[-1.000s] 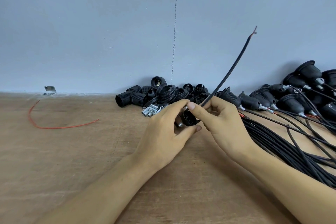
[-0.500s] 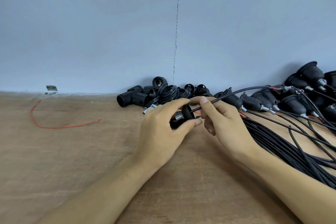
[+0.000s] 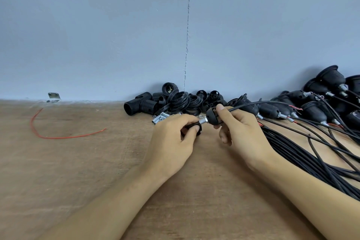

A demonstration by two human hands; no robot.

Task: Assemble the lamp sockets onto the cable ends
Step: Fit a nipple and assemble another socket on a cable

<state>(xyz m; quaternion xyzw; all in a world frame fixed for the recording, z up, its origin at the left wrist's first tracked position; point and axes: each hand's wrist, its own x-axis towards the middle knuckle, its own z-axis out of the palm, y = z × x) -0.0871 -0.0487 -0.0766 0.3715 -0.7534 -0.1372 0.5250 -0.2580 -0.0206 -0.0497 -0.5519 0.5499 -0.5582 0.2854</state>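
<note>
Right hand: the right hand [image 3: 241,132] is up off the wooden table [image 3: 78,171], palm turned inward, with the forearm coming in from the lower right corner. Thumb and forefinger are pinched on a black socket cap [image 3: 212,116]; the other fingers curl loosely underneath.

Left hand: the left hand [image 3: 171,142] sits lower, knuckles up, forearm running in from the bottom left. Its fingers are curled tight around a small black part [image 3: 196,127] just left of the cap. Can't really tell what that piece is, the fingers cover most of it.

Socket cap: held in the air between the two hands, just above the table, with a little silver metal nipple [image 3: 202,122] sticking out of its left side toward the left hand.

Cable: a black cable [image 3: 251,103] leaves the cap's right side, arcs over the right hand and heads off right.

Loose parts: a pile of black socket bodies and rings [image 3: 175,101] against the blue wall [image 3: 116,25], straight behind the hands, with a few silver metal tubes [image 3: 160,118] in front of it.

Done ones: a heap of finished sockets [image 3: 321,99] on the far right, and their black cable bundle [image 3: 311,154] runs under the right forearm.

Odds and ends: a red wire [image 3: 58,136] curled on the table far left, well apart from everything, and a small metal bracket [image 3: 54,96] at the wall.
</note>
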